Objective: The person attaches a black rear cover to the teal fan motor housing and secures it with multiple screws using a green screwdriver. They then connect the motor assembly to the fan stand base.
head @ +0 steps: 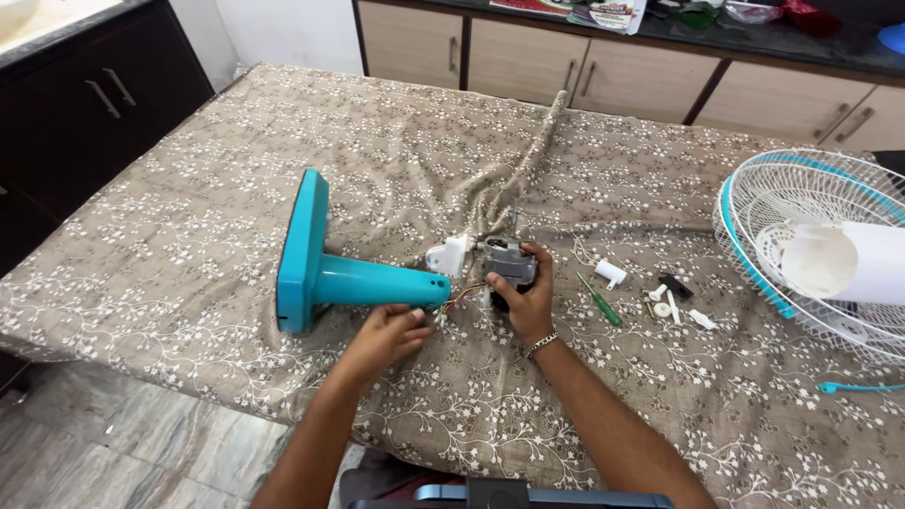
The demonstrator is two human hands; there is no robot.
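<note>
Head view is showing the teal fan stand [353, 273] lying on its side on the patterned tablecloth [189, 236], its long axis running left to right with the flat base at the left and the open tube end pointing right toward the hands; the left hand [385, 337] is sitting just below that open end, fingers curled and pinching at the thin wires [459, 299] there. The right hand [524, 294] is closing around the grey fan motor [509, 266] just right of the tube mouth; the left hand is lying nearer the stand; a green screwdriver [600, 300] and small white parts [665, 303] are lying further right, near the white fan guard [811, 245].
</note>
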